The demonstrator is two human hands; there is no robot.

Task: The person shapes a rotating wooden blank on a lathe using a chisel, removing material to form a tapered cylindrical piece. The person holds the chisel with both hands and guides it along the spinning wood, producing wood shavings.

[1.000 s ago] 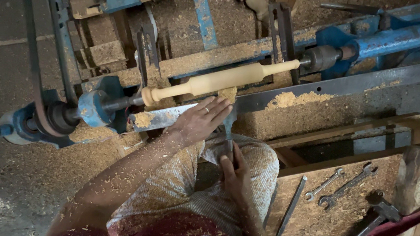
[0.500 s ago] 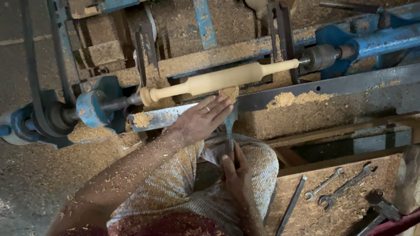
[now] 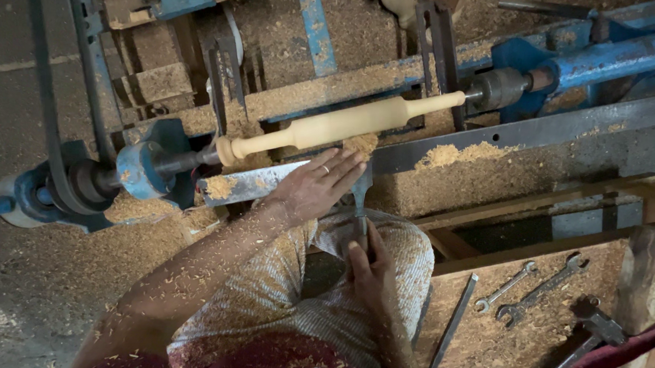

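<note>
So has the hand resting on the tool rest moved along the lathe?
No. The left hand sits at the same spot below the wooden spindle, against the metal rest.

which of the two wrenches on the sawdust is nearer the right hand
The shorter wrench, lying left of the longer wrench, is nearer the right hand, which grips the chisel.

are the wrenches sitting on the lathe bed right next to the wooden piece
No, the two wrenches lie on a sawdust-covered board at lower right, well apart from the turned wooden piece mounted on the lathe.
</note>
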